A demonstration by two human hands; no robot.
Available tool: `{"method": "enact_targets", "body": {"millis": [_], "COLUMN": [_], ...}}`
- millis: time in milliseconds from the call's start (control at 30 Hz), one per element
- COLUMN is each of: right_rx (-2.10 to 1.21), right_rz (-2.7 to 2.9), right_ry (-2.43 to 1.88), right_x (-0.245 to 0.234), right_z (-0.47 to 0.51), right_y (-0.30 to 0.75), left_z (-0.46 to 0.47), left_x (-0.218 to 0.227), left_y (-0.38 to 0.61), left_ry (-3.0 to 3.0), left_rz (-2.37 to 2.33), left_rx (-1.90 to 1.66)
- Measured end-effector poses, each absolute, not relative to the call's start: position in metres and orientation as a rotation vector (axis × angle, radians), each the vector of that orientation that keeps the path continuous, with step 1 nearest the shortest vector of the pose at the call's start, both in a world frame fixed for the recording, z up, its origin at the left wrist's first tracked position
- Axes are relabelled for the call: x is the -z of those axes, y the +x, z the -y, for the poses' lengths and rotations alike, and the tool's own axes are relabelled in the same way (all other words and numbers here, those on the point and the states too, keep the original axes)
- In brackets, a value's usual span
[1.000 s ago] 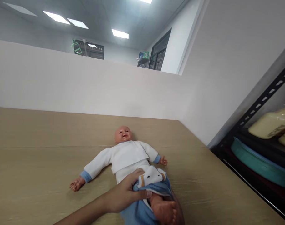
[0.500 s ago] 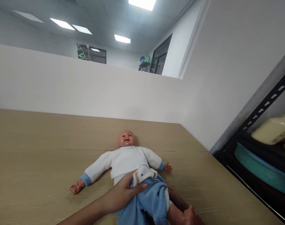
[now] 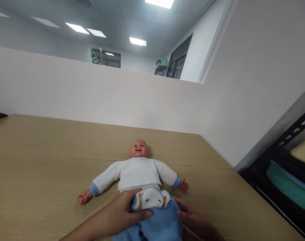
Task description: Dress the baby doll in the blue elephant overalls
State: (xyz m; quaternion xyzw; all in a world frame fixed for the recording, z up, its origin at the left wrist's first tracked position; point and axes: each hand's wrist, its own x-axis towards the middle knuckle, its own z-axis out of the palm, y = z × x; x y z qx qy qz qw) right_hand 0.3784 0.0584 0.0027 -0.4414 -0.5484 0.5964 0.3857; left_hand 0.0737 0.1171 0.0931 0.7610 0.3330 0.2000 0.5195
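Note:
A baby doll (image 3: pixel 139 170) lies face up on the wooden table (image 3: pixel 54 144), its arms stretched to both sides. It wears a white top with blue cuffs. Blue pants (image 3: pixel 159 221) with a white animal-face patch at the front cover its lower body, the waistband up near the hem of the top. My left hand (image 3: pixel 124 211) grips the pants at their left side, thumb over the front and fingers behind. At the opposite side my right hand (image 3: pixel 189 214) holds the pants' edge, thumb in front. The doll's lower legs are out of frame or hidden.
A low white partition (image 3: pixel 92 93) runs behind the table, and a white wall stands to the right. Beyond the table's right edge is a black metal shelf (image 3: pixel 273 174) with a teal basin (image 3: pixel 290 184) and a cream-coloured item (image 3: pixel 304 150).
My right hand has moved up from near the doll's leg to the pants' side. The pants, bunched before, now lie smoother with the patch facing up. The view has shifted slightly left.

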Motion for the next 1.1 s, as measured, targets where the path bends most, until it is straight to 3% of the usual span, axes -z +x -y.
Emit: {"method": "enact_targets", "body": {"millis": [200,433,567,800,1100], "right_rx": [-1.171,-0.716,-0.762,-1.032,-0.675], "right_rz": [1.444,1.538,1.5,1.274,1.138], "right_ry": [-1.337,-1.37,-1.489,-1.382,-1.371], "right_x": [-0.013,-0.018,-0.018,-0.016,-0.009], "right_z": [-0.094,-0.136,-0.148,-0.161,-0.152], "right_y": [0.354,0.323,0.326,0.331,0.319], "left_z": [-0.129,-0.159,-0.175,-0.194,-0.185], "left_x": [-0.079,-0.051,-0.039,-0.035,-0.036], "left_y": [0.035,0.038,0.047,0.048,0.044], "left_ry": [1.93,1.923,1.761,1.205,1.265], "left_rz": [-0.994,-1.004,-1.154,-0.74,-0.572], "left_rx": [-0.408,-0.734,-0.821,-0.592,-0.816]}}
